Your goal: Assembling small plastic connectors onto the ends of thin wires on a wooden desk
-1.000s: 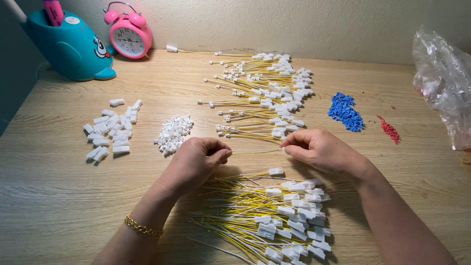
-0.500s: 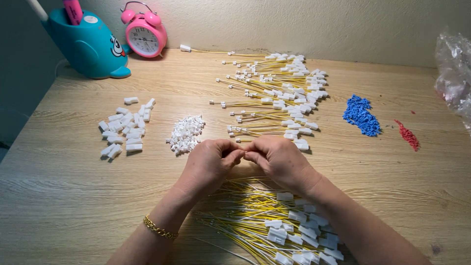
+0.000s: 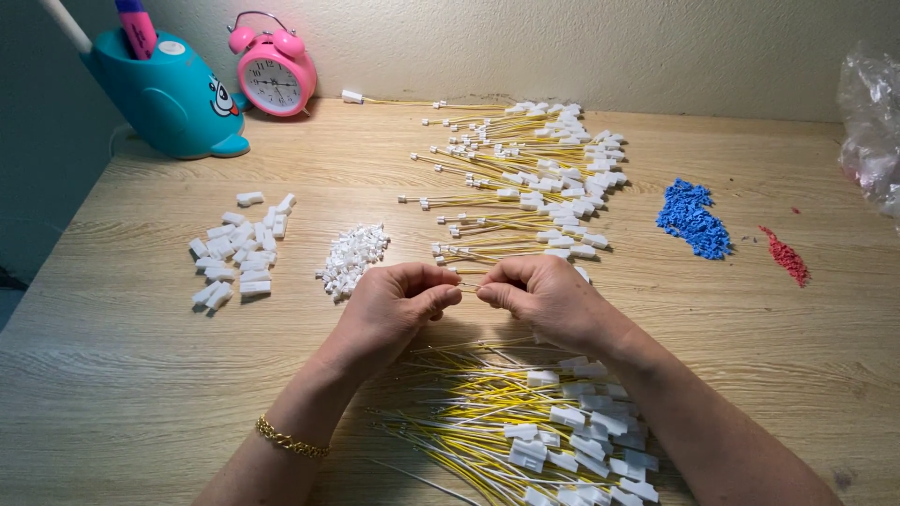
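Observation:
My left hand (image 3: 394, 305) and my right hand (image 3: 544, 295) meet at the middle of the wooden table (image 3: 122, 375), fingertips pinched together on a thin yellow wire (image 3: 469, 287) that spans the small gap between them. What the left fingers hold beyond the wire end is hidden. Under my wrists lies a heap of yellow wires with white connectors (image 3: 525, 422). A second heap of the same wires (image 3: 534, 178) is spread out beyond my hands. A small pile of tiny white caps (image 3: 352, 258) sits just left of my left hand.
Larger white plastic housings (image 3: 239, 248) lie at the left. Blue bits (image 3: 694, 220) and a few red bits (image 3: 786, 255) sit at the right, near a clear plastic bag (image 3: 872, 131). A teal pen holder (image 3: 169, 94) and a pink alarm clock (image 3: 272, 80) stand against the wall.
My right hand came left from the far wire heap to meet my left hand. Both now pinch one wire between them. The view has shifted slightly.

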